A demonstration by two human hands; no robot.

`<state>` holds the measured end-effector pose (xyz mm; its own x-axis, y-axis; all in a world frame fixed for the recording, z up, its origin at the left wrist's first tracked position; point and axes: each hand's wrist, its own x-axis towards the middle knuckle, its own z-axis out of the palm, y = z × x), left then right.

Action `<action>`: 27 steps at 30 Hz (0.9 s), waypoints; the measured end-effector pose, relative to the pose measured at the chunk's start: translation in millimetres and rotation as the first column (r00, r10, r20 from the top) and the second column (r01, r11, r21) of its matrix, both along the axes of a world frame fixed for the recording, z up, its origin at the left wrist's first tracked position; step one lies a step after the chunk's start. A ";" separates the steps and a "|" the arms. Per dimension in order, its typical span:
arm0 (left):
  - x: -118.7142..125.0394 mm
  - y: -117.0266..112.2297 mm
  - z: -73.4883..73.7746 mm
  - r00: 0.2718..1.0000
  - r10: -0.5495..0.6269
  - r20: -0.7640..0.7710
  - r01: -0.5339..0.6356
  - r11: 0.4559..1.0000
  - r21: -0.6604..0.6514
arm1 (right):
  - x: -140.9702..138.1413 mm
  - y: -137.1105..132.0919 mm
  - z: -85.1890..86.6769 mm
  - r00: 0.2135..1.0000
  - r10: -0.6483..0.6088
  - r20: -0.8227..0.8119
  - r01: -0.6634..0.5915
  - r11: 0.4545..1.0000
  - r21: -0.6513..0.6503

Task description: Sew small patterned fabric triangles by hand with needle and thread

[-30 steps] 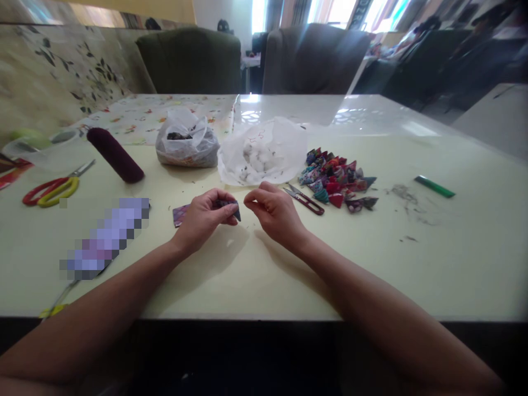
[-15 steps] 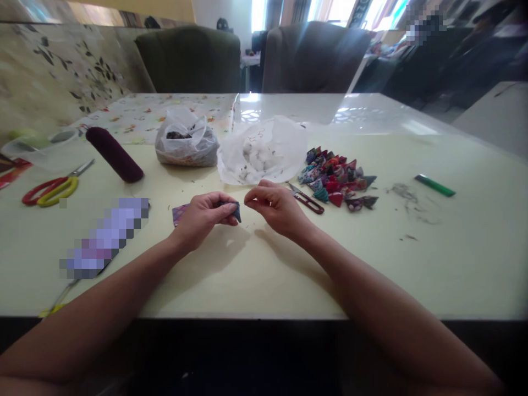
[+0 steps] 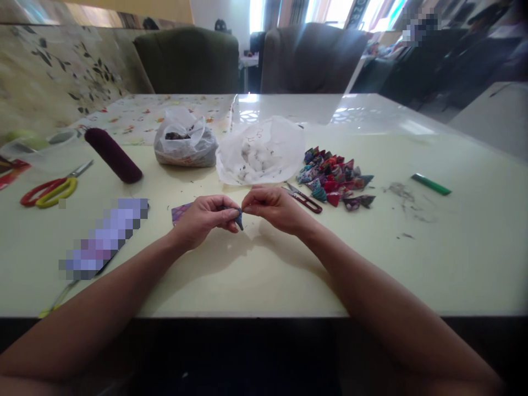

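Note:
Between the thumb and fingers of my left hand (image 3: 208, 217) is a small blue-grey piece of fabric (image 3: 240, 219), its pointed tip hanging down. My right hand (image 3: 268, 208) is closed in a pinch right beside the fabric's edge; whatever its fingertips hold is too small to make out. Partly under my left hand lies a flat purple patterned piece (image 3: 180, 213). Dark red thread snips (image 3: 306, 201) rest just beyond my right hand. A heap of small pointed fabric pieces (image 3: 332, 173) in many colours sits to the right of them.
White stuffing (image 3: 258, 157) lies on an opened plastic bag, beside a tied-handled bag (image 3: 185, 151). Leftward are a dark purple cylinder (image 3: 113, 155), red-and-yellow scissors (image 3: 55, 190) and a blurred-out phone-like object (image 3: 109, 236). A green-handled tool (image 3: 431, 184) and dark thread scraps (image 3: 406, 198) lie right.
My right hand has moved left, and its fingertips now meet the fabric in my left hand. The fabric's tip has turned slightly downward.

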<state>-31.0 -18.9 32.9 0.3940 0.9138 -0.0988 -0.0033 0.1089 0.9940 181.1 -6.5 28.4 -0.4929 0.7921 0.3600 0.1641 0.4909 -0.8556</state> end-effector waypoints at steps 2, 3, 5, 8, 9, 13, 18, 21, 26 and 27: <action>0.0 0.2 -0.2 1.000 0.011 -0.006 -0.011 1.000 0.004 | -3.6 -2.5 -1.4 1.000 -0.028 -0.006 0.028 0.999 0.022; 0.0 0.4 -0.3 1.000 0.020 -0.009 -0.020 1.000 0.010 | -5.5 -4.2 -1.8 0.999 -0.053 -0.002 0.053 0.998 0.036; 0.3 0.8 -0.6 0.999 0.036 -0.029 -0.035 0.999 0.033 | -9.3 -8.2 -1.5 0.994 -0.104 0.014 0.103 0.993 0.065; 0.6 1.5 -2.0 0.996 0.061 -0.068 -0.056 0.996 0.073 | -14.7 -14.6 1.0 0.990 -0.137 0.014 0.135 0.986 0.098; 0.6 1.6 -2.8 0.995 0.069 -0.073 -0.062 0.994 0.086 | -16.3 -16.3 2.1 0.990 -0.138 0.010 0.136 0.985 0.107; 0.3 0.7 -4.9 0.993 0.110 -0.030 -0.106 0.989 0.106 | -19.1 -19.2 5.5 0.990 -0.138 -0.007 0.138 0.986 0.093; -1.3 2.6 0.8 0.952 0.286 0.104 -0.293 0.955 0.054 | -12.5 -12.8 6.3 0.981 -0.193 -0.037 0.193 0.981 0.006; -7.0 12.7 8.8 0.879 0.412 0.240 -0.419 0.908 -0.024 | -5.8 -4.5 4.2 0.962 -0.254 -0.103 0.252 0.967 -0.030; -27.8 40.9 27.9 0.641 0.611 0.465 -0.660 0.748 -0.073 | 5.7 11.7 -1.7 0.901 -0.408 -0.148 0.408 0.912 -0.033; -31.4 44.8 30.8 0.605 0.640 0.473 -0.695 0.715 -0.078 | 8.0 13.8 -2.2 0.886 -0.446 -0.125 0.448 0.894 -0.012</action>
